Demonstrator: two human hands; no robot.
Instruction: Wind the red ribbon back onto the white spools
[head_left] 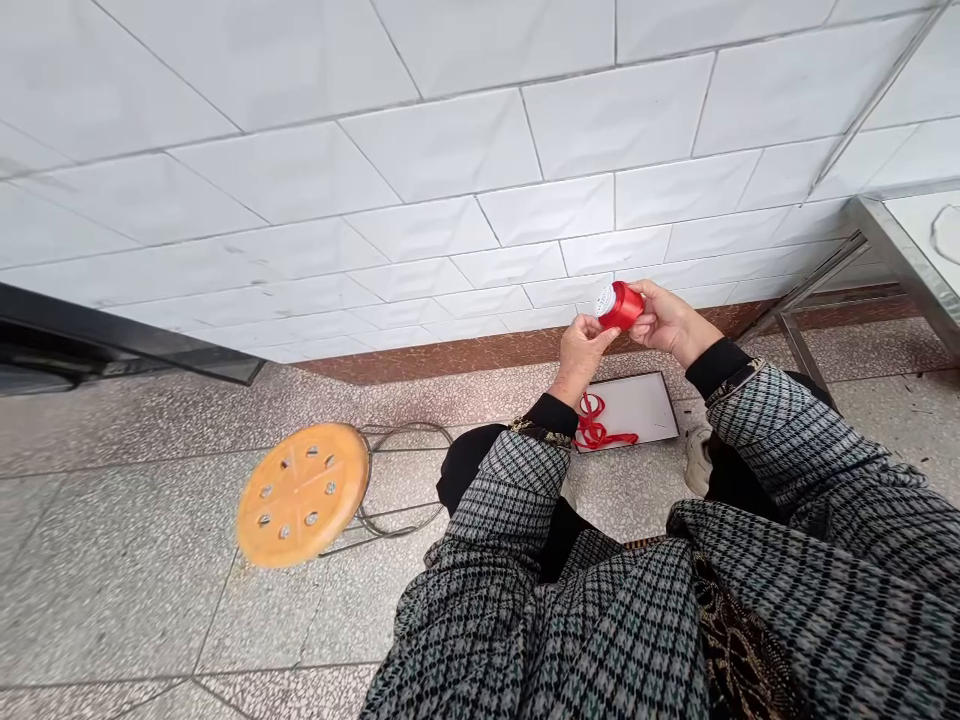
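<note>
A spool of red ribbon (622,308) with a white label on its end is held up in front of the tiled wall. My left hand (582,350) grips its lower left side between thumb and fingers. From the right, my right hand (664,318) is closed round the other end, its thumb and fingers on the ribbon. Below my hands, a shallow white box (637,400) with a dark rim lies on the floor between my feet. Loops of loose red ribbon (592,428) lie in its left part, partly hidden by my left sleeve.
To the left, an orange round stool (304,495) with wire legs lies tipped on the speckled floor (150,580). White wall tiles (442,140) rise ahead. A metal-framed table (892,250) stands at the right, and a black object (112,335) at the far left.
</note>
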